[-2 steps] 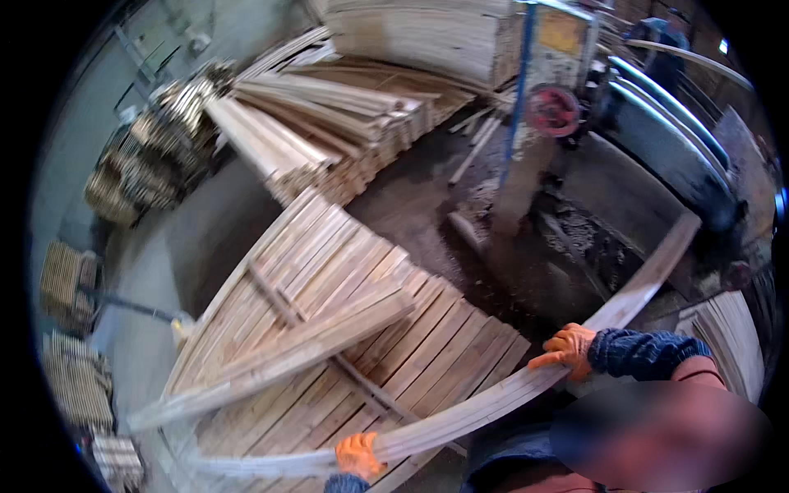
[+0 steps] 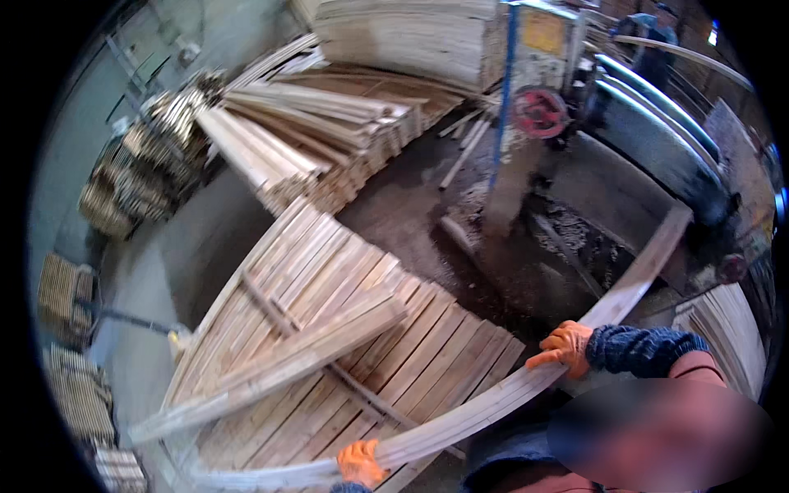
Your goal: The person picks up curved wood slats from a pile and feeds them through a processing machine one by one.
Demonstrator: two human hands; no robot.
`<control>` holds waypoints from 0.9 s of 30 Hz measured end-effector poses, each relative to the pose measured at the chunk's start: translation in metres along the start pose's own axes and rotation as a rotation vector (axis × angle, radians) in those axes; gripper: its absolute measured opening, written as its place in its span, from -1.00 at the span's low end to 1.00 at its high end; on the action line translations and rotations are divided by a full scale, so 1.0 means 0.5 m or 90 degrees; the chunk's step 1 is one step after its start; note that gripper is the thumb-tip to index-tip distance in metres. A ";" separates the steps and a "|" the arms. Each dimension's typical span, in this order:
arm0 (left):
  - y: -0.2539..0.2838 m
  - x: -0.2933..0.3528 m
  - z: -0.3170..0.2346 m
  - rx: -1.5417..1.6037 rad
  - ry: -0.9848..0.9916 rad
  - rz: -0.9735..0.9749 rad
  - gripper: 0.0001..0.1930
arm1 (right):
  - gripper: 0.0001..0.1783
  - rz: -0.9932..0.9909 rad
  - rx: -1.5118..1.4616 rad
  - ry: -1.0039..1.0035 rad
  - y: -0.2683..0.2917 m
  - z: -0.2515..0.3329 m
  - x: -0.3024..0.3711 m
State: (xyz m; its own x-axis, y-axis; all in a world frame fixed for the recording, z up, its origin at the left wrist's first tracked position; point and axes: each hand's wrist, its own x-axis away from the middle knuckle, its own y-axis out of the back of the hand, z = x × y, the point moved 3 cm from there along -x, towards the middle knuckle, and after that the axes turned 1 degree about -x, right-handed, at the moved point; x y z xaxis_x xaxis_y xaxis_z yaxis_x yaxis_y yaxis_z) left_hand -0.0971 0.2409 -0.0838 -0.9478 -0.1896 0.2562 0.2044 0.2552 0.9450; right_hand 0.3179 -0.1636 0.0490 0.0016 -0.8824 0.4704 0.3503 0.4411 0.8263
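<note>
A long pale wooden board [image 2: 468,421] runs across in front of me, from the lower left up to the right; the wide view makes it look bowed. My left hand [image 2: 360,464], in an orange glove, is closed round it near the lower edge of the picture. Farther right, my right hand [image 2: 563,347], gloved the same way, grips the board too. Beyond it lies a stack of planks [image 2: 436,349] side by side, crossed by a thin wooden strip [image 2: 366,396]. One thick plank [image 2: 288,357] rests aslant on top of that stack.
Behind the stack is a larger pile of boards [image 2: 320,160]. A machine with a red handwheel [image 2: 540,112] stands at the back right, wood scraps [image 2: 464,156] beside it. Bundled wood [image 2: 148,164] lines the left wall. Another person [image 2: 653,41] is at the far right.
The surroundings have slid slightly left in the picture. Both hands keep hold of the board, which stays nearly where it was.
</note>
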 end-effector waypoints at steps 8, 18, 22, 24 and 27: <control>0.076 0.099 -0.187 -0.094 0.148 -0.026 -0.24 | 0.28 -0.260 0.024 0.166 -0.050 -0.127 0.102; 0.248 -0.109 -0.617 -0.116 0.146 -0.131 -0.35 | 0.32 -0.423 0.215 -0.136 0.014 -0.331 0.323; 0.135 -0.171 -0.669 -0.087 0.147 -0.072 -0.40 | 0.21 -0.504 0.107 -0.002 -0.044 -0.265 0.284; 0.139 -0.166 -0.689 -0.010 0.133 -0.072 -0.24 | 0.20 -0.512 0.065 0.072 -0.072 -0.224 0.238; 0.154 -0.205 -0.773 0.093 0.105 -0.105 -0.04 | 0.29 -0.368 0.142 0.067 -0.081 -0.204 0.226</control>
State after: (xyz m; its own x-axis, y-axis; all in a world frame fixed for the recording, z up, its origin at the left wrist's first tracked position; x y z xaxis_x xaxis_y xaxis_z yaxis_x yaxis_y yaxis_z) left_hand 0.1103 -0.0864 0.0410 -0.9105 -0.3881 0.1427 0.0027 0.3397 0.9405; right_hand 0.3994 -0.2980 0.0370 -0.0331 -0.9949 -0.0951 0.1186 -0.0984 0.9881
